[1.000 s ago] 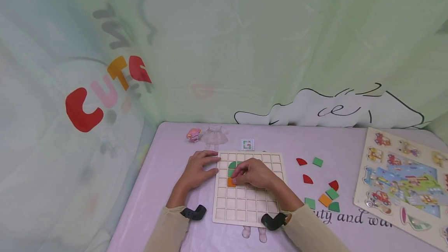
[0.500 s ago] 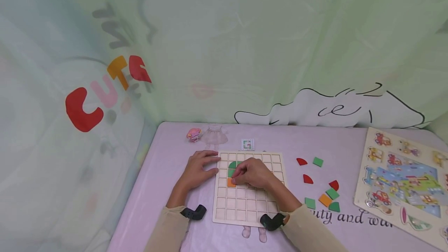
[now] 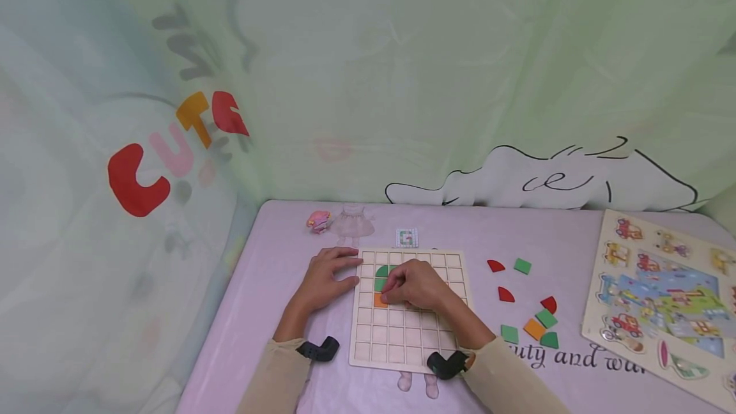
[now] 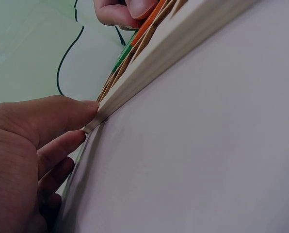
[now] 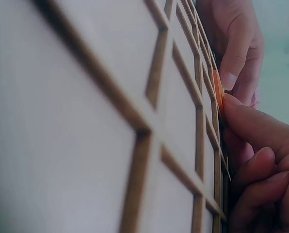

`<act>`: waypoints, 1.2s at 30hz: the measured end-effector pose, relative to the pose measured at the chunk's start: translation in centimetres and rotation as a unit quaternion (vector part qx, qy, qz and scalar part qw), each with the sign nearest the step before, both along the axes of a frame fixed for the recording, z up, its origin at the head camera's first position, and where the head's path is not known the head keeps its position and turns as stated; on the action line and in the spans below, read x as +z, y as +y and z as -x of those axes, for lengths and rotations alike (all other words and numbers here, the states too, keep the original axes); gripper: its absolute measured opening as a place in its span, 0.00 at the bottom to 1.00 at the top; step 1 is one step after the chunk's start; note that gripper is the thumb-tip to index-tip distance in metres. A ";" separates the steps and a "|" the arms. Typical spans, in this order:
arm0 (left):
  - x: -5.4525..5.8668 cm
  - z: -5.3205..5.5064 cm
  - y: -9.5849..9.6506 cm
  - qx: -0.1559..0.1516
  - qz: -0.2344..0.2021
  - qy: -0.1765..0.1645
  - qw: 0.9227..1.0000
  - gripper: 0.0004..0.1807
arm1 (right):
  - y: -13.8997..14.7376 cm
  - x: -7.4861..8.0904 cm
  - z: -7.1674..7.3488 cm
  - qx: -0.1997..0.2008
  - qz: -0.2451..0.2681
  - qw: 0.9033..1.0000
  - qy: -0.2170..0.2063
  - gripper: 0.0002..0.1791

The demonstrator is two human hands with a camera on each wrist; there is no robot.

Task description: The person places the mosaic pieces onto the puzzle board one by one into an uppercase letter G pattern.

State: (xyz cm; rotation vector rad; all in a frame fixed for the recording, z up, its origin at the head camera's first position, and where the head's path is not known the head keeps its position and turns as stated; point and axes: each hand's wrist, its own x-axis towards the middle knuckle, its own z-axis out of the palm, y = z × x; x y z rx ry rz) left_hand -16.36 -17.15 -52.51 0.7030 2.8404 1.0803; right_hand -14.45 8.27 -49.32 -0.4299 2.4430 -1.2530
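Note:
A wooden grid board (image 3: 397, 353) lies on the table in the head view. My right hand (image 3: 416, 284) is over its middle, thumb and forefinger together at an orange square tile (image 3: 378, 300) in one cell. The right wrist view has my thumb tip against this orange tile (image 5: 217, 90), with the other fingers curled. Above it sit a green square tile (image 3: 379, 284) and a green quarter-circle tile (image 3: 382, 271); my right hand partly covers the pieces beside them. My left hand (image 3: 326, 278) rests at the board's left edge, its thumb tip touching the side (image 4: 108, 104).
Right of the board lie loose red quarter-circles (image 3: 506, 294), green squares (image 3: 522, 266) and an orange square (image 3: 534, 329). A picture puzzle board (image 3: 592, 312) stands farther right. Behind the grid are a small pattern card (image 3: 406, 238) and a pink figurine (image 3: 318, 222).
My right fingertips shift very slightly at the orange square tile, and the right wrist moves a little left. My left hand and the board stay in place.

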 end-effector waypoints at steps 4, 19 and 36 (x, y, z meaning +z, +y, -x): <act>-0.1 0.0 0.0 0.002 -0.001 0.004 1.000 0.21 | 0.0 0.0 0.0 -0.001 -0.001 1.000 -0.003 0.06; 0.0 0.0 0.0 0.001 0.000 0.008 1.000 0.21 | 0.1 0.1 0.0 0.000 -0.002 1.000 -0.007 0.06; -0.2 -0.1 0.1 0.008 0.002 0.016 1.000 0.21 | 3.1 0.8 -0.9 -0.072 0.031 0.997 -0.022 0.03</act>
